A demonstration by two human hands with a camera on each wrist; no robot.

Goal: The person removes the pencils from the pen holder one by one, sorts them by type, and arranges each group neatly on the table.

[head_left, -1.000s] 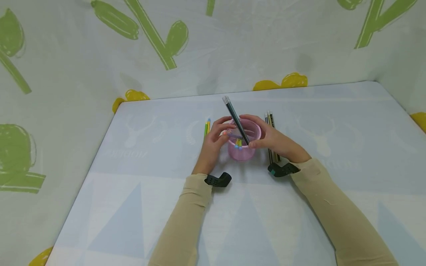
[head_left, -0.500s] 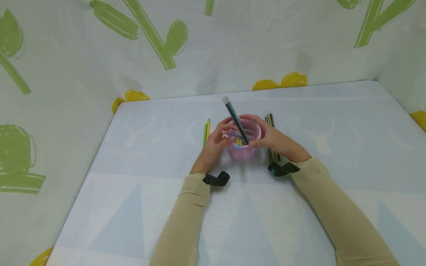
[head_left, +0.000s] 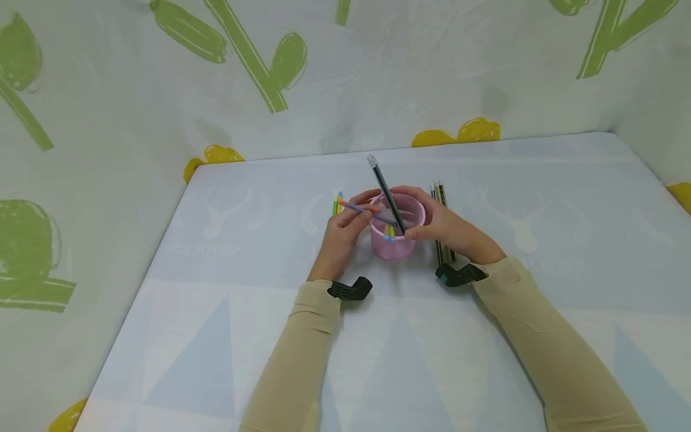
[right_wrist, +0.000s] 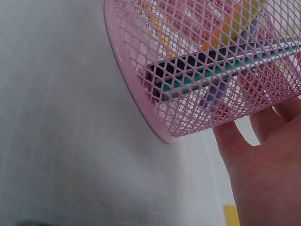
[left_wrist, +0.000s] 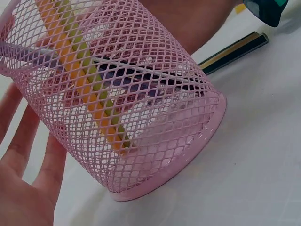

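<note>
A pink mesh pencil cup (head_left: 394, 251) is held by my right hand (head_left: 445, 227), its thumb and fingers around the right side of the rim. My left hand (head_left: 342, 237), at the cup's left side, pinches a purple pencil (head_left: 353, 206) with an orange end. That pencil slants across the rim, its orange end pointing left and its other end inside the cup. Dark pencils (head_left: 382, 183) with silvery ends lean up and left out of the cup. Through the mesh in the left wrist view, an orange-yellow pencil (left_wrist: 77, 75) and a green pencil (left_wrist: 89, 66) stand inside.
Green and yellow pencils (head_left: 337, 205) lie on the table just beyond my left hand. Several dark pencils (head_left: 441, 193) lie under and beyond my right hand. The white patterned table (head_left: 243, 336) ends at a wall (head_left: 378, 78) with green plant prints.
The purple pencil has slid out to the left, its orange end now past my left fingers. The dark pencils in the cup have tipped slightly right. My right hand has stayed in place.
</note>
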